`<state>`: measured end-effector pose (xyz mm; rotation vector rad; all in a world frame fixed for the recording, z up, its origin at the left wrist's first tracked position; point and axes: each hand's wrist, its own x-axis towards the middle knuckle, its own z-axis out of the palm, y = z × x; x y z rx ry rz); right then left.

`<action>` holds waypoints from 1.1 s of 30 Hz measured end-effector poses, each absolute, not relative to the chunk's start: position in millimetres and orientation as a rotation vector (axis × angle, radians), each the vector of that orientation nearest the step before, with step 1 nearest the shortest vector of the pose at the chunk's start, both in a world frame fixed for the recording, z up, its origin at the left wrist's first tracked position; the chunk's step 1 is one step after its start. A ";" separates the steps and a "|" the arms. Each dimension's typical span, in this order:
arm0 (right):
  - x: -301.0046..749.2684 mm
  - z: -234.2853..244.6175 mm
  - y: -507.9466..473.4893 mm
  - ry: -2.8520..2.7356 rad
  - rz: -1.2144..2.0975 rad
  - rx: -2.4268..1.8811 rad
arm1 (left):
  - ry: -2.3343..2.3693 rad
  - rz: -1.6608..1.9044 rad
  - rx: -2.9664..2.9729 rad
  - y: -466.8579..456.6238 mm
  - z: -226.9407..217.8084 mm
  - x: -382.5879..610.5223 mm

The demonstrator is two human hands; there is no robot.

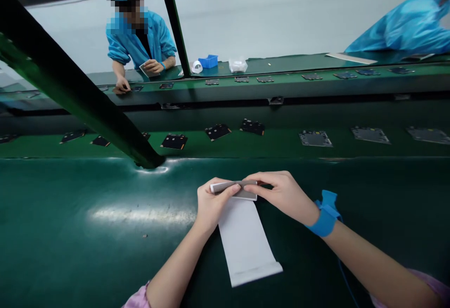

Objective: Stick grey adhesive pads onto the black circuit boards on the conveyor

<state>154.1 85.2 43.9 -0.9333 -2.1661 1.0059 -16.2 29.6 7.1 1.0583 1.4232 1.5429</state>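
Both hands meet above the green bench, closed on a folded grey-and-white sheet [248, 193]. My left hand [210, 205] grips its left part, with the thumb lying across the grey face. At the right end, the thumb and fingers of my right hand [283, 193] pinch the upper edge. A long white paper strip [246, 240] runs from below the sheet toward me, its near end curled. I cannot tell whether strip and sheet are one piece. Around my right wrist is a blue band [324, 219] with a thin cord.
Beyond the green bench [70, 233], a belt [281, 146] carries black flat parts [174, 141] and grey ones [315, 138]. A dark slanted post [105, 116] stands at left. Across, a person in blue [154, 36] handles parts; another blue sleeve [404, 26] shows right.
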 end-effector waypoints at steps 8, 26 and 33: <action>164.3 57.7 91.9 -2.259 0.614 -0.942 | 1.463 1.526 1.045 30.6 6.9 -15.4; 217.1 26.7 285.3 -2.080 0.703 -1.612 | 1.517 1.369 0.969 40.3 0.8 -16.2; 235.8 8.3 316.0 -2.055 0.743 -1.761 | 1.555 1.326 0.963 40.3 -2.9 -15.7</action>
